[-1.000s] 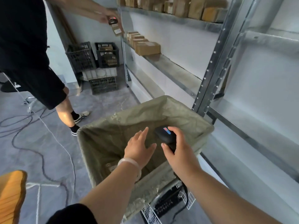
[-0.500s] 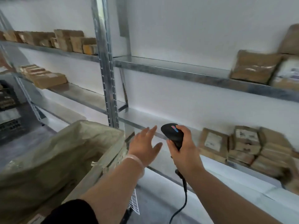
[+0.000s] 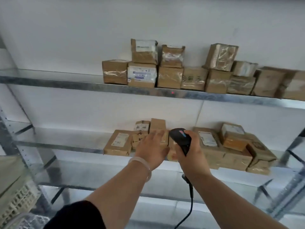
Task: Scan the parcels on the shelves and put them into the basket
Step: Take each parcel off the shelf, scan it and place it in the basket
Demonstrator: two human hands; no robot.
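Observation:
Brown cardboard parcels fill two metal shelves in front of me. Several sit in a stacked row on the upper shelf (image 3: 170,77), and several more lie on the middle shelf (image 3: 118,142). My left hand (image 3: 152,150) is open with fingers spread, reaching toward the middle-shelf parcels, and holds nothing. My right hand (image 3: 192,154) grips a black barcode scanner (image 3: 180,138) whose cable hangs down. A red scanner dot (image 3: 172,92) shows on the upper shelf's front edge. The basket (image 3: 11,177) with its green-grey liner is at the lower left edge.
The upper shelf's metal front edge (image 3: 66,83) runs across the view. An upright steel post (image 3: 18,146) stands at the left. A lower shelf (image 3: 99,177) lies under my arms. A white wall backs the shelving.
My view swung from the basket up and right to the shelves. Both hands came away from over the basket and now reach toward the middle-shelf parcels, the scanner still in my right hand.

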